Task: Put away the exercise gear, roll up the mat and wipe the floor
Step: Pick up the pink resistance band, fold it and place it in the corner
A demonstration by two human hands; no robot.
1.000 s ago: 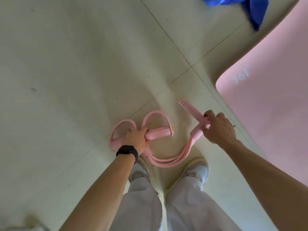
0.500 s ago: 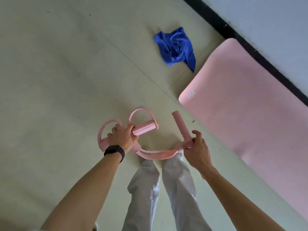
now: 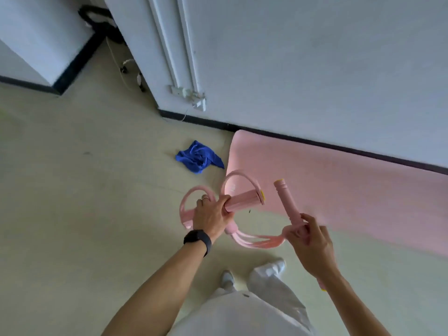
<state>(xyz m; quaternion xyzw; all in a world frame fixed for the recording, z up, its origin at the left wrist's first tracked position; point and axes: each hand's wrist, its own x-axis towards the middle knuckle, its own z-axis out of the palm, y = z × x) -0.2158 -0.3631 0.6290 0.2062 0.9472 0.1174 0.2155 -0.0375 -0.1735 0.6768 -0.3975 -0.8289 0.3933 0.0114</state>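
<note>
Both hands clenched on pink pedal puller (image 3: 244,202): L (image 3: 213,214) bar lies sideways, R (image 3: 310,246) bar points up-left.

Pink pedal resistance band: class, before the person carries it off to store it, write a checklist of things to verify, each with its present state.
1. Left hand grips the foot bar of the pedal resistance band: ok.
2. Right hand holds the handle bar near its middle: ok.
3. Band fully off the floor, tubes hanging slack between the hands: ok.
4. Storage spot in view: cannot tell, none shows.
5. Pink mat rolled up: not ok, it lies flat along the wall.
6. Blue cloth ready for wiping: ok, crumpled on the floor beside the mat's end.
</note>
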